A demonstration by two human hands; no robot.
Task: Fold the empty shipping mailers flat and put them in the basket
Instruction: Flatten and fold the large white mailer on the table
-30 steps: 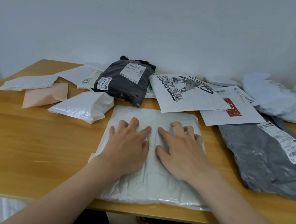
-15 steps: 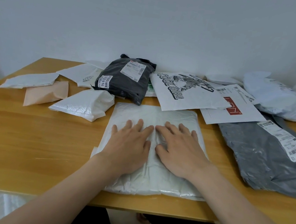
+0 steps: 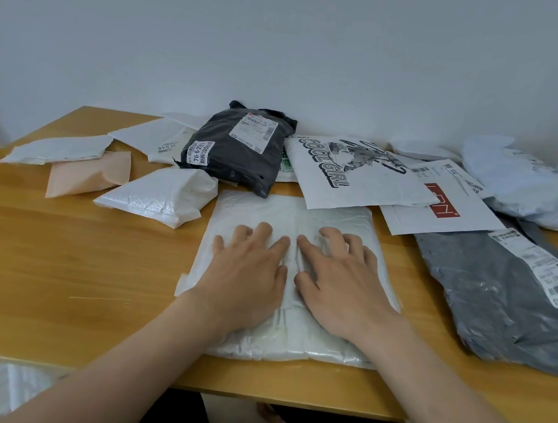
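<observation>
A white plastic mailer [image 3: 291,212] lies folded flat on the wooden table [image 3: 59,257] in front of me. My left hand [image 3: 246,277] and my right hand [image 3: 338,286] rest palm down on it side by side, fingers spread, pressing it. Neither hand grips anything. Other mailers lie around it: a black one [image 3: 236,148] with labels, a white one [image 3: 357,171] printed "COOL GIRL", a grey one [image 3: 502,297] at the right, and a small white bubble mailer [image 3: 162,199] at the left. No basket is in view.
A peach envelope [image 3: 85,173] and flat white mailers [image 3: 60,150] lie at the far left. A white envelope with a red logo [image 3: 444,201] and a puffy pale mailer [image 3: 528,189] lie at the back right. A white wall stands behind the table.
Both hands have slid slightly toward me over the white mailer, still flat on it. The mailer looks shorter along its near edge than one second ago.
</observation>
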